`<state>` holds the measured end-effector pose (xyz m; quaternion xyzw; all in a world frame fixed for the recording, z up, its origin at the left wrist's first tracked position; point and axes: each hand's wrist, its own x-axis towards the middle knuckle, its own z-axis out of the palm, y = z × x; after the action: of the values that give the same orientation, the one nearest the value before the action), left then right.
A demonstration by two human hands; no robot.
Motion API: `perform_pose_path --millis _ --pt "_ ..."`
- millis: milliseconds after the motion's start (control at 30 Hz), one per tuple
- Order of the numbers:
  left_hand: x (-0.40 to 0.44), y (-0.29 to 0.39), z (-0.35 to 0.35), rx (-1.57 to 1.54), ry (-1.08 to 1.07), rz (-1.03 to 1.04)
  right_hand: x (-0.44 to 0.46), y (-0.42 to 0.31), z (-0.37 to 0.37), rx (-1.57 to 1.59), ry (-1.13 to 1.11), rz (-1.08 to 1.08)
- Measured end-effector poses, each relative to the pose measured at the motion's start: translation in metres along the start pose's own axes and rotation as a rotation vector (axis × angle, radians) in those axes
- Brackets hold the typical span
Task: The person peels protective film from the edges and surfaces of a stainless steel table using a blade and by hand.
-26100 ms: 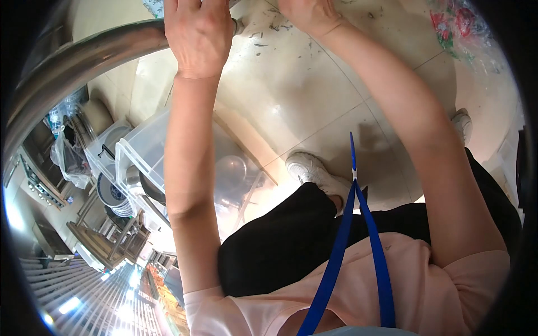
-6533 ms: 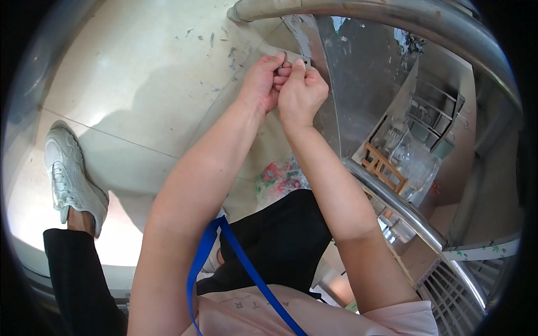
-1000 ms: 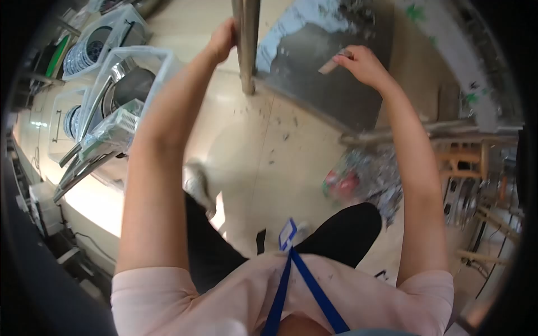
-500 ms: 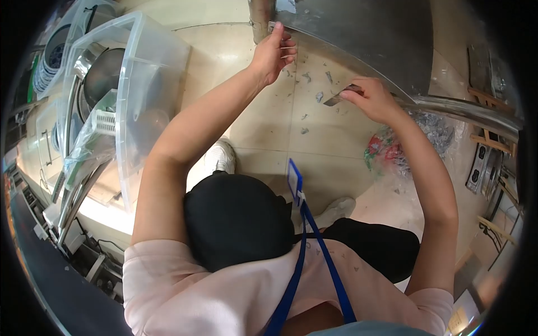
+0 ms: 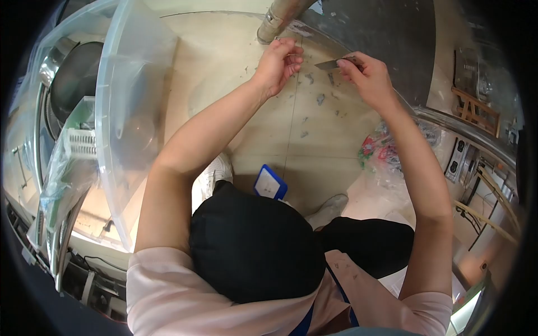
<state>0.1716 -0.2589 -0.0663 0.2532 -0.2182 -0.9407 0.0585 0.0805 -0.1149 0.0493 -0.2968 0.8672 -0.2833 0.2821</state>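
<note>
My right hand [image 5: 367, 78] grips a thin, flat metal blade [image 5: 328, 65], its pointed end facing left toward my other hand. To the left, my left hand [image 5: 278, 67] is loosely curled with gaps between the fingers, and nothing shows in it. It is just below the foot of a round metal pipe [image 5: 276, 21]. A large dark grey panel [image 5: 386, 47] extends up and right beyond my right hand, with a lighter, scuffed edge strip [image 5: 307, 31] near the pipe. Grey scraps [image 5: 320, 99] lie on the tiled floor below both hands.
A clear plastic bin [image 5: 106, 112] on the left holds a dark round pan [image 5: 78, 81] and bagged items. Crumpled clear plastic with red and green bits [image 5: 381, 154] lies at right, beneath a metal rail [image 5: 471, 131]. My knee [image 5: 252, 241] and a blue-edged badge [image 5: 270, 182] are in front.
My right hand has moved up with the blade, closer to the panel's edge. My left hand has dropped slightly, with its fingers curled further. The view has shifted, and the badge has swung left.
</note>
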Motion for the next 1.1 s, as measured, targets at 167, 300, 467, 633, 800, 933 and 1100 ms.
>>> perform_pose_path --millis 167,300,467,633,800,933,1100 --pt "0.015 0.003 0.006 0.127 0.085 -0.002 0.009 -0.006 0.006 0.012 0.052 0.045" --pt "0.007 -0.017 -0.002 0.114 0.104 -0.122 0.017 -0.008 0.015 0.127 0.155 0.119" --pt "0.003 -0.014 0.012 -0.313 -0.121 -0.252 0.024 -0.006 0.039 0.245 0.292 0.16" --pt "0.024 -0.027 0.014 -0.463 -0.271 -0.167 0.024 -0.006 0.057 0.299 0.468 0.087" --pt "0.028 -0.03 0.012 -0.446 -0.229 -0.17 0.024 0.001 0.065 0.381 0.529 -0.021" --pt "0.025 -0.029 0.013 -0.461 -0.162 -0.168 0.022 -0.01 0.056 0.286 0.505 -0.05" --pt "0.026 -0.031 0.014 -0.479 -0.161 -0.173 0.028 -0.014 0.055 0.167 0.554 0.007"
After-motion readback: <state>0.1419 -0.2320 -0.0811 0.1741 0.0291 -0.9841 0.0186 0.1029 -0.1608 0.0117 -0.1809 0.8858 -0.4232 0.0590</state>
